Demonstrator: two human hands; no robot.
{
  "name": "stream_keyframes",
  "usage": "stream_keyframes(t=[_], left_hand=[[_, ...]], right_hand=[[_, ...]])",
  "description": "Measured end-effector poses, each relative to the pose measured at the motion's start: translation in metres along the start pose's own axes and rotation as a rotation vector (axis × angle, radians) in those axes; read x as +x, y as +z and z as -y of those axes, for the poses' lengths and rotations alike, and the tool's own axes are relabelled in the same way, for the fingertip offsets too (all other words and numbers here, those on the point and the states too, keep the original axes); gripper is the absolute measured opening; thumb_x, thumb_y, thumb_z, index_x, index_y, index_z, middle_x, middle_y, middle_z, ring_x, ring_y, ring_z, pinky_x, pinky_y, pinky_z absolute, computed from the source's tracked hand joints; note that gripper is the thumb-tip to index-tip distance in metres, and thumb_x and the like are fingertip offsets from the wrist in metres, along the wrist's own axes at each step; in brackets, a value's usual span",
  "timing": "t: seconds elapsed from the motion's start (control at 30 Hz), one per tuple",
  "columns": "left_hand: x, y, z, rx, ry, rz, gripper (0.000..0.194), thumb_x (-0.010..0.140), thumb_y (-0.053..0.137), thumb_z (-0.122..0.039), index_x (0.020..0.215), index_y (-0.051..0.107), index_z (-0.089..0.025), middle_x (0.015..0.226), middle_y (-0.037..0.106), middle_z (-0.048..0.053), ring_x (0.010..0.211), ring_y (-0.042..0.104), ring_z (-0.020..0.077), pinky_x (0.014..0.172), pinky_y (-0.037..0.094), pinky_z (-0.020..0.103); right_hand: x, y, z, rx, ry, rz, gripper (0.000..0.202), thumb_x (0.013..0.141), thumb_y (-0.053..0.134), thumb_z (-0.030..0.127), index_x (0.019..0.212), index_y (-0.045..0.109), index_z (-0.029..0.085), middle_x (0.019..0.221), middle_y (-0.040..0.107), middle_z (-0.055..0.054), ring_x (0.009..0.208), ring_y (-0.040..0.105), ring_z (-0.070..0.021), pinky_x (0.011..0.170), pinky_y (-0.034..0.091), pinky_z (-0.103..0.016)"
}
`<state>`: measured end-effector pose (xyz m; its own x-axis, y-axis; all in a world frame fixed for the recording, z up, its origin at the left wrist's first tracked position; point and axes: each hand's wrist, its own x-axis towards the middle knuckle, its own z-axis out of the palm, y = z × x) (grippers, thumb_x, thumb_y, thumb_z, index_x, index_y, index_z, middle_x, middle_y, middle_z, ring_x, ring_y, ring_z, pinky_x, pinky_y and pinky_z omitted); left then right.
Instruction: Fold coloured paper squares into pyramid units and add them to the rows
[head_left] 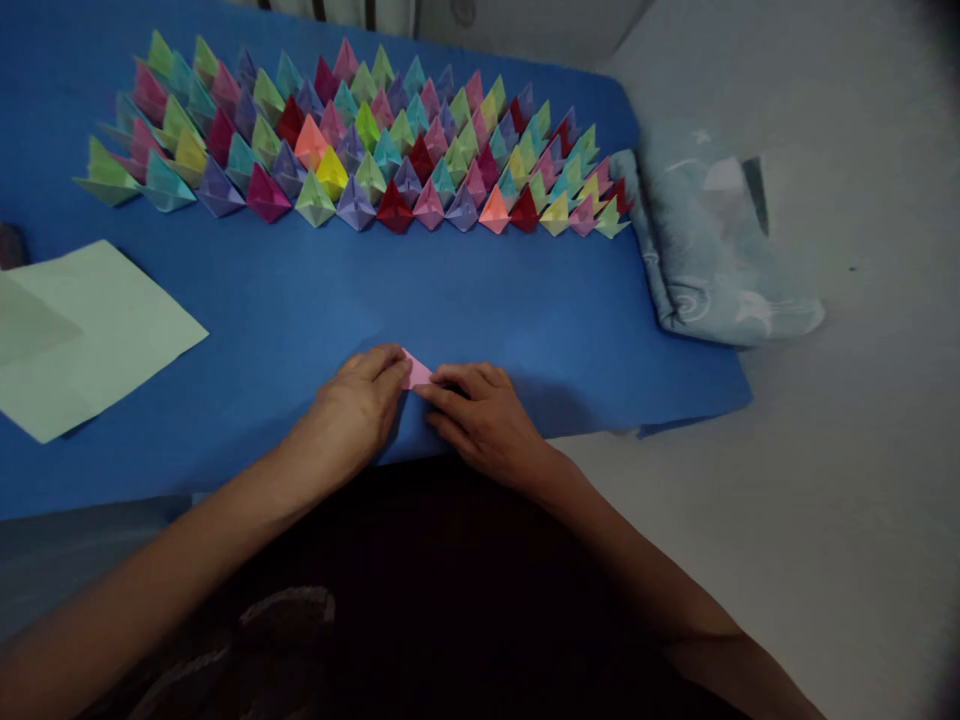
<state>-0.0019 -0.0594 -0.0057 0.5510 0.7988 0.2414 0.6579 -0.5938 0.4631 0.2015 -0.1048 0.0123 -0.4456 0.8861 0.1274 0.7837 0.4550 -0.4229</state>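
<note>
the left hand (358, 400) and the right hand (484, 418) each have a nearly closed grip, pinching the small pink paper (416, 373) near the front edge of the blue desk (487, 300). for a clean crease, i think its edges should meet first, then be pressed gently. behind, boat-like paper shapes (387, 156) stand, pointed, in rows.

Pink ppr (417, 373) part-hidden by L hand (364, 400) & R hand (484, 415); pale-green sheet (109, 335) cut @ L edge

paper boats (367, 130) in rows | pale green paper (105, 340) left | folded cloth (705, 260) right
</note>
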Motion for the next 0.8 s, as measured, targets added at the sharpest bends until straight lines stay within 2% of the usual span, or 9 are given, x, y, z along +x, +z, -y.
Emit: stream_keyframes(t=[0.13,0.27,0.37,0.53,0.67,0.8], left_hand=[[-0.001,-0.003,-0.004,0.032,-0.014,0.045,0.033,0.101,0.038,-0.025,0.121,0.063,-0.017,0.127,0.065,0.012,0.11,0.063,0.0258,0.101,0.052,0.045],[0.001,-0.008,-0.005,0.024,-0.014,0.082,0.035,0.095,0.047,-0.023,0.126,0.06,-0.015,0.132,0.062,0.014,0.118,0.061,0.0285,0.105,0.05,0.047],[0.002,-0.012,-0.005,-0.005,-0.029,0.123,0.036,0.093,0.051,-0.026,0.125,0.059,-0.012,0.132,0.06,0.017,0.122,0.058,0.0297,0.105,0.05,0.046],[0.008,-0.021,-0.006,0.014,-0.039,0.176,0.024,0.09,0.055,-0.024,0.111,0.063,-0.016,0.12,0.067,0.012,0.107,0.063,0.0265,0.096,0.051,0.043],[0.015,-0.031,-0.001,0.028,-0.009,0.236,0.015,0.09,0.056,-0.027,0.098,0.066,-0.019,0.108,0.071,0.008,0.096,0.063,0.0241,0.09,0.05,0.04],[0.018,-0.036,0.006,-0.036,-0.015,0.259,0.02,0.093,0.051,-0.03,0.1,0.067,-0.021,0.105,0.073,0.005,0.096,0.064,0.0223,0.086,0.051,0.036]], right_hand=[[-0.005,-0.003,-0.001,0.119,0.141,-0.121,0.029,0.1,0.049,0.027,0.122,0.066,0.019,0.116,0.069,-0.01,0.107,0.06,-0.0219,0.096,0.046,-0.04],[0.007,-0.005,0.003,0.079,0.229,-0.039,0.032,0.098,0.05,0.025,0.126,0.064,0.018,0.112,0.072,-0.011,0.101,0.063,-0.0247,0.092,0.048,-0.042],[0.018,-0.007,0.005,0.086,0.276,-0.002,0.038,0.094,0.051,0.019,0.13,0.062,0.018,0.109,0.073,-0.01,0.097,0.064,-0.0233,0.091,0.049,-0.04],[0.026,-0.01,0.003,0.252,0.315,-0.046,0.042,0.085,0.053,0.01,0.125,0.064,0.015,0.09,0.072,-0.004,0.082,0.064,-0.0161,0.08,0.049,-0.031],[0.03,-0.011,-0.002,0.419,0.32,-0.081,0.039,0.081,0.054,0.01,0.117,0.066,0.018,0.074,0.066,0.004,0.065,0.058,-0.0106,0.069,0.046,-0.025],[0.035,-0.015,-0.003,0.504,0.289,-0.09,0.036,0.079,0.055,0.013,0.114,0.065,0.019,0.067,0.061,0.007,0.058,0.053,-0.0085,0.063,0.042,-0.023]])
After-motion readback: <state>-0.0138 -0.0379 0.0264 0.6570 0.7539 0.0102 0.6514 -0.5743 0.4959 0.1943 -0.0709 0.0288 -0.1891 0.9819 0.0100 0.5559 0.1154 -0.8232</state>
